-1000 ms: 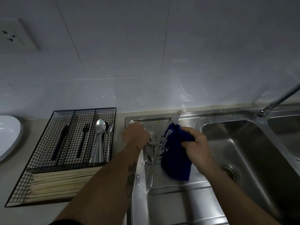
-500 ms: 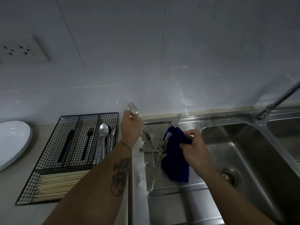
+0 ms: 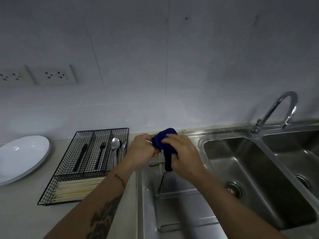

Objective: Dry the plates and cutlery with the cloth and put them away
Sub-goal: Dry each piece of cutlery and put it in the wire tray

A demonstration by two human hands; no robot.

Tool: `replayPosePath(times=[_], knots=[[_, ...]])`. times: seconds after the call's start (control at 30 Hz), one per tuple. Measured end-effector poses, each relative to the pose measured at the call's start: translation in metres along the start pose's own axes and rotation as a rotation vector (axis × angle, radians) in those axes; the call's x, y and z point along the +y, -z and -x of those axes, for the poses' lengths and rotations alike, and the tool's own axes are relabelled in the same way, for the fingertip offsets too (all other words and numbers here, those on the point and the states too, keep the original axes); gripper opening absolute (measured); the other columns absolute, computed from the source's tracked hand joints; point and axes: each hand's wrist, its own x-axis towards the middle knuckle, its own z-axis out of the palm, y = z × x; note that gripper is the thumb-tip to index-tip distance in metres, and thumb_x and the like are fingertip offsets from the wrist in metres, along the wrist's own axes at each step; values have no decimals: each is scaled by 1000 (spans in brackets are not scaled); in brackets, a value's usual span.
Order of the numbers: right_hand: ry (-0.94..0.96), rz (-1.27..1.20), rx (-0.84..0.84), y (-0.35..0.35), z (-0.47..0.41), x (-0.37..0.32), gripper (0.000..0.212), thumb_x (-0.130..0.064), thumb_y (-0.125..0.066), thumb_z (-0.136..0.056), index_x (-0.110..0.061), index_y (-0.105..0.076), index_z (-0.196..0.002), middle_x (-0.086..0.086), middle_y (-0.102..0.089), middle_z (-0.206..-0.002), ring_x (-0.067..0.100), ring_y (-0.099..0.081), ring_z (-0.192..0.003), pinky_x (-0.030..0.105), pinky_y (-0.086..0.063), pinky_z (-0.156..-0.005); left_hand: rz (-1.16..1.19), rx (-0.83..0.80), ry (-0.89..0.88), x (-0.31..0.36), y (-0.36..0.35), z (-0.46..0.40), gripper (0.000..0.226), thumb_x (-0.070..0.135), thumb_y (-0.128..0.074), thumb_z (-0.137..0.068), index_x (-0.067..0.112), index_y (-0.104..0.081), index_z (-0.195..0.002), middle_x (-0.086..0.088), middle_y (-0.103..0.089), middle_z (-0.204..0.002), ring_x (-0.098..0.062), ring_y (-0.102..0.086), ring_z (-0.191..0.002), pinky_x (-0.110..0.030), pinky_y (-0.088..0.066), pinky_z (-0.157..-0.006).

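Note:
My right hand (image 3: 181,156) grips the dark blue cloth (image 3: 164,140), bunched over the steel drainboard. My left hand (image 3: 143,150) is curled right against the cloth, gripping the fork's handle; the fork itself is wrapped in the cloth and hidden. More steel cutlery (image 3: 159,163) lies on the drainboard (image 3: 181,213) beneath the hands. The black wire cutlery tray (image 3: 51,190) stands to the left, holding black utensils, silver spoons (image 3: 115,147) and pale chopsticks. White plates (image 3: 22,157) are stacked at the far left.
A double steel sink (image 3: 255,178) fills the right side, with a curved tap (image 3: 276,111) behind it. Wall sockets (image 3: 51,75) sit on the tiled wall at the upper left. The beige counter (image 3: 25,213) runs along the front left.
My left hand lifted a fork from the drainboard and brought it to the cloth. My right hand raised the cloth and now wraps it around the fork. The view tilted up.

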Motion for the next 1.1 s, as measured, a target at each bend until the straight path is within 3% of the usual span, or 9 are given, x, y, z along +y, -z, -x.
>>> replayPosePath(times=[0.07, 0.17, 0.27, 0.43, 0.57, 0.73, 0.87, 0.97, 1.1], knots=[[59, 91, -41, -6, 7, 7, 55, 8, -66, -65, -10, -68, -117, 5, -66, -121, 28, -56, -104, 40, -52, -89, -1, 29, -63, 0, 5, 17, 25, -7, -66, -75, 7, -57, -93, -14, -71, -74, -25, -68, -69, -44, -58, -69], [-103, 91, 0, -2, 13, 11, 54, 9, -67, -68, -7, -68, -120, 7, -67, -119, 29, -55, -104, 45, -52, -89, -120, 61, -94, -9, 10, 38, 30, -1, -69, -81, 18, -49, -95, -8, -71, -72, -14, -69, -66, -43, -58, -72], [-36, 158, 19, 1, 20, 6, 59, 8, -72, -63, -7, -67, -120, 7, -67, -118, 27, -54, -102, 41, -53, -87, -143, 71, -103, -9, 11, 45, 32, 0, -67, -84, 22, -47, -96, -7, -72, -77, -7, -69, -65, -45, -61, -75], [28, 180, -4, 11, 21, 8, 48, 2, -74, -63, -9, -67, -109, 5, -64, -105, 26, -52, -93, 35, -50, -76, -177, 15, -126, 6, 0, 61, 29, 6, -67, -83, 24, -53, -101, -5, -74, -79, -12, -71, -73, -37, -60, -77], [-123, 165, -32, 24, 16, 28, 37, -2, -62, -77, -12, -67, -112, 3, -63, -107, 25, -50, -102, 31, -44, -83, -634, 21, -249, 13, -13, 69, 21, 11, -60, -87, 27, -70, -96, 4, -69, -95, -10, -64, -80, -24, -54, -69], [-329, 78, 71, 43, 6, 49, 36, -2, -65, -77, -11, -69, -112, 8, -67, -102, 25, -59, -93, 25, -39, -77, -729, 206, -168, 19, -12, 65, 24, 9, -54, -92, 21, -74, -86, 4, -62, -78, -13, -57, -80, -25, -35, -99], [-137, -75, 148, 37, 5, 26, 44, 4, -68, -73, -8, -69, -116, 9, -69, -108, 26, -59, -98, 27, -42, -86, -585, 146, -87, 17, -10, 60, 33, 3, -54, -90, 24, -62, -64, 13, -54, -59, -1, -49, -57, -9, -35, -84], [71, -9, 41, 14, 11, 13, 58, 0, -64, -64, -15, -67, -120, 3, -66, -122, 27, -58, -110, 44, -44, -96, -431, 152, -96, 17, -7, 55, 36, 4, -58, -88, 22, -61, -57, 5, -61, -62, -10, -56, -62, -26, -46, -69], [46, 72, -109, -14, 14, 29, 76, 0, -70, -67, -23, -54, -137, -5, -49, -144, 30, -40, -133, 53, -36, -107, -440, 165, -99, 12, 8, 49, 38, 12, -57, -93, 25, -61, -57, 13, -57, -53, 3, -47, -58, -22, -42, -64]])
